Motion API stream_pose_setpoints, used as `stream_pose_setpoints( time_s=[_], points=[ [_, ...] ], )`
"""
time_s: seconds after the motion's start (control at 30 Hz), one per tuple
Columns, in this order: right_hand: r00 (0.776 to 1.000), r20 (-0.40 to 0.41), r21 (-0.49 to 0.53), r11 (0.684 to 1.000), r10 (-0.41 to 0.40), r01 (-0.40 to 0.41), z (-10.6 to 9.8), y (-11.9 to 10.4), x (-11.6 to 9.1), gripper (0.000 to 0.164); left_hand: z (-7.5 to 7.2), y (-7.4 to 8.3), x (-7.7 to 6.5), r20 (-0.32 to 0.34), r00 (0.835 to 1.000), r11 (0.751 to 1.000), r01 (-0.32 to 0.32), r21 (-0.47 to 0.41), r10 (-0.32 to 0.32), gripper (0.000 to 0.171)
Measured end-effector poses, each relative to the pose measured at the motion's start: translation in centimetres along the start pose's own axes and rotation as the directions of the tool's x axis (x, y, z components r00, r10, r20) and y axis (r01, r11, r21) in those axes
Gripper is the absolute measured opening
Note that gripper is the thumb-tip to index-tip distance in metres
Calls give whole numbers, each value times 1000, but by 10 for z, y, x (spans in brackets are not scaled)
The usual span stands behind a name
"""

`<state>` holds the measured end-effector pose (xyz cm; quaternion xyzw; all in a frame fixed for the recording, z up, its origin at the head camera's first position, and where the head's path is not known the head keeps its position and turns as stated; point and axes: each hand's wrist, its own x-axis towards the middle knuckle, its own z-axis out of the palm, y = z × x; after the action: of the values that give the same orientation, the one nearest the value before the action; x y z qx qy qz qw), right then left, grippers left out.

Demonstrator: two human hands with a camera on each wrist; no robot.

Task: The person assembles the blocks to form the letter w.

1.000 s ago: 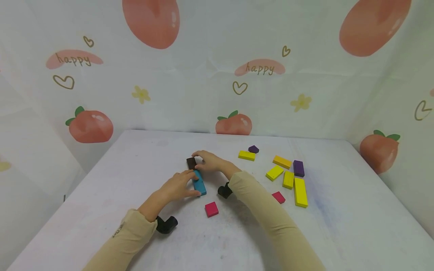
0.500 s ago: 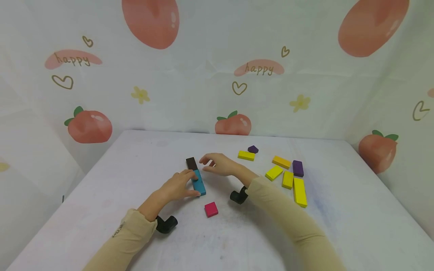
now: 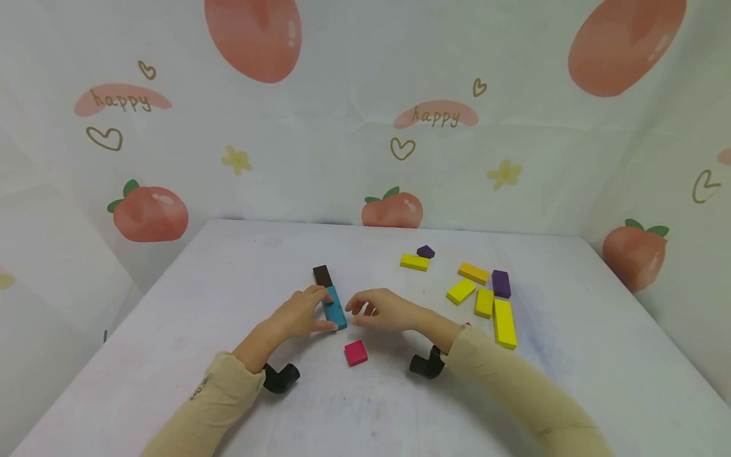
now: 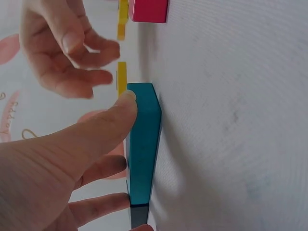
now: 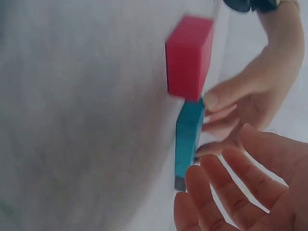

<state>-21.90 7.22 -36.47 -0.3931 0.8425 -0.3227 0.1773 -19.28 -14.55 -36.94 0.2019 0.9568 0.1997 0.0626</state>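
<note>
A blue rectangular block (image 3: 337, 315) lies on the table, end to end with a dark brown block (image 3: 322, 275) at its far end. My left hand (image 3: 298, 315) rests on the blue block. In the left wrist view its thumb (image 4: 113, 118) touches the near top edge and fairly straight fingers (image 4: 106, 169) reach the block farther along. My right hand (image 3: 388, 310) hovers just right of the blue block, fingers loosely bent, holding nothing. Nearer the front lies a red block (image 3: 356, 353), apart from both hands.
Several yellow blocks (image 3: 505, 324), an orange block (image 3: 473, 273) and a purple block (image 3: 501, 284) lie at right. Farther back are a yellow block (image 3: 414, 262) and a purple angular piece (image 3: 425, 252). A second red piece (image 3: 468, 325) is mostly hidden by the right forearm.
My right hand has left the dark brown block and moved right and toward the front, beside the blue block. The left hand and the blocks have stayed in place.
</note>
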Motion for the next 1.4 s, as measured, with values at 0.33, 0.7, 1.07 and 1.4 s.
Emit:
stream_pose_setpoints(
  time_s=[0.33, 0.7, 1.07, 1.4],
  points=[
    [996, 70, 72, 995, 61, -66, 14, -6, -20, 34, 0, -1, 1, 4, 1000, 1000, 14, -27, -14, 47],
    [994, 91, 47, 997, 64, -69, 22, -8, -27, 40, 0, -5, 4, -7, 1000, 998, 29, -56, -29, 65],
    [992, 79, 10, 995, 95, -96, 24, -11, -29, 40, -6, -5, 8, 58, 995, 996, 85, 6, -85, 94],
    [992, 69, -26, 994, 108, -107, 24, -12, -29, 36, -8, -6, 9, 100, 990, 995, 99, 10, -99, 92]
  ],
)
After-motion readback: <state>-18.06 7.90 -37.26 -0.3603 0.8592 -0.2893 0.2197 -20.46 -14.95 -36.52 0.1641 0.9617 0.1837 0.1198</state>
